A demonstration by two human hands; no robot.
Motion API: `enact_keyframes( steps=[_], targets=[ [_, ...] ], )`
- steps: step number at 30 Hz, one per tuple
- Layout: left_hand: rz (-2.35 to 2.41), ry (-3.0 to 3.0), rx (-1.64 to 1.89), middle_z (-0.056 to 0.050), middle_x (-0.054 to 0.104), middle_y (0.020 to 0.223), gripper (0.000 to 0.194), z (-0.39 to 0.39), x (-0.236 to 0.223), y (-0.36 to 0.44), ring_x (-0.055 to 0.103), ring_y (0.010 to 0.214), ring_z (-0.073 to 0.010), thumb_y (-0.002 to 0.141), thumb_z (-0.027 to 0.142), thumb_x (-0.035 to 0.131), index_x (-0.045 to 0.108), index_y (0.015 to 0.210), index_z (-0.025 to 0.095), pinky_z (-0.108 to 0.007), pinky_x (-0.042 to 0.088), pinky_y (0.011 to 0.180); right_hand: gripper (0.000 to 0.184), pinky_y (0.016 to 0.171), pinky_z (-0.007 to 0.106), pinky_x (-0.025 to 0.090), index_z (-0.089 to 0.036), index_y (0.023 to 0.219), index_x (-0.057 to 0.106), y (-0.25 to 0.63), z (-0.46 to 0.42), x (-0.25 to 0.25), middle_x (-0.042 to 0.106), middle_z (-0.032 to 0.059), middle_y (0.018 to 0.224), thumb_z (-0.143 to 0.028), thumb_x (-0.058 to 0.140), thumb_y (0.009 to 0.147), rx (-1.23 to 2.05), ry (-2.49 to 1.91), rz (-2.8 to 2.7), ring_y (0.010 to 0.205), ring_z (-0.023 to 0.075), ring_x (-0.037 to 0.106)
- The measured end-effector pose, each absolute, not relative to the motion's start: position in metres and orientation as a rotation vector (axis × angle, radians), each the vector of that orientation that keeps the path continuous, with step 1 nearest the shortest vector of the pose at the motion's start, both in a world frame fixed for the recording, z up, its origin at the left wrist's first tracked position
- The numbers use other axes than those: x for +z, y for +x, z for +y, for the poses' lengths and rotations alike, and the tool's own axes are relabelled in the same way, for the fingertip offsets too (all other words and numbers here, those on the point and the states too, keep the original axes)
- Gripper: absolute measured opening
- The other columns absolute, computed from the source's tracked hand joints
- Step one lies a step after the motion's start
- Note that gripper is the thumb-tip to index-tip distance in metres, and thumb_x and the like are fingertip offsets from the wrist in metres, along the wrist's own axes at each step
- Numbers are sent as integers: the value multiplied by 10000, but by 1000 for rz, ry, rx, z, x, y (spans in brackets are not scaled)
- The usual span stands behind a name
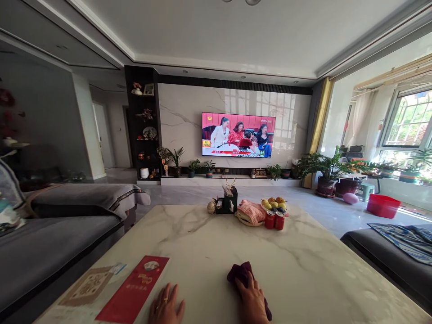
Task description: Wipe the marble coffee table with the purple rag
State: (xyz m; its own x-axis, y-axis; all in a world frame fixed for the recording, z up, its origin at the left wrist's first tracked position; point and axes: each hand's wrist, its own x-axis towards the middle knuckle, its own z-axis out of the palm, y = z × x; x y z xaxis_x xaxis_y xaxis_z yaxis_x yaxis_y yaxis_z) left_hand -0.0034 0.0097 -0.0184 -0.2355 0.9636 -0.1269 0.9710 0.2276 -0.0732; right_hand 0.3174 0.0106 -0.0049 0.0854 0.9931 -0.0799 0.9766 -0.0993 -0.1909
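My right hand (252, 300) presses down on a dark maroon cloth (240, 272) on the white marble table (303, 265), with the fingers curled over the cloth. My left hand (166, 307) lies flat on the tabletop with its fingers spread, a ring on one finger, right beside a red leaflet (135, 289). It holds nothing.
A tan card (88, 285) lies left of the leaflet. At the table's far end stand a black tissue box (228, 201), a pink cloth (251, 211), two red cans (274, 220) and a fruit plate (275, 203). Grey sofas (50, 243) flank the table. A TV (238, 135) hangs ahead.
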Motion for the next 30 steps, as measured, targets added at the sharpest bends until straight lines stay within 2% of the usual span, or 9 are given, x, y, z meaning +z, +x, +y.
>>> enact_keyframes(
  steps=[3,7,13,19,22,27,30],
  targets=[
    [2433,1918,-223,-130,318,2102,727,10,-22,-4,338,1953,-298,1270,377,310,406,1973,219,-499,316,1582,1039,1391,541,572,-525,1820,684,326,9,-11,513,54,2016,20,565,943,290,-2165,-2091,1788,373,602],
    [2430,1952,-212,-164,353,2084,725,10,-25,-5,368,1942,-315,1270,385,335,421,1965,196,-494,331,1573,969,1372,554,585,-515,1778,736,336,3,-23,534,115,1995,-59,709,924,297,-2015,-2216,1743,426,643],
    [2417,1953,-225,-162,338,2092,734,10,-24,-7,354,1947,-310,1270,378,312,397,1973,185,-487,340,1571,982,1350,595,606,-522,1786,726,335,0,-30,551,130,1980,-70,714,914,265,-2042,-2229,1731,445,656],
    [2392,1938,-162,-172,339,2091,735,11,-24,-8,355,1947,-325,1266,392,343,419,1965,178,-510,335,1576,911,1362,601,581,-415,1871,651,326,-9,-5,495,225,1999,-170,718,995,304,-2078,-2223,1765,451,616],
    [2401,1934,-189,-164,331,2096,737,10,-21,-6,352,1949,-318,1265,383,318,412,1969,185,-504,341,1572,934,1379,639,564,-372,1889,632,317,-10,10,465,256,2009,-198,766,981,368,-2125,-2208,1793,472,577],
    [2418,1922,-205,-148,335,2094,739,8,-17,-3,355,1949,-302,1258,383,327,419,1969,205,-507,325,1578,1052,1355,583,585,-407,1887,626,318,-2,2,521,203,1990,25,583,929,314,-2195,-2223,1753,403,630],
    [2419,1920,-178,-154,348,2088,739,8,-18,-4,353,1949,-310,1253,381,337,435,1962,193,-507,318,1582,942,1381,560,562,-481,1812,707,334,4,-17,591,136,1950,-78,671,961,348,-1958,-2321,1721,413,646]
  ],
)
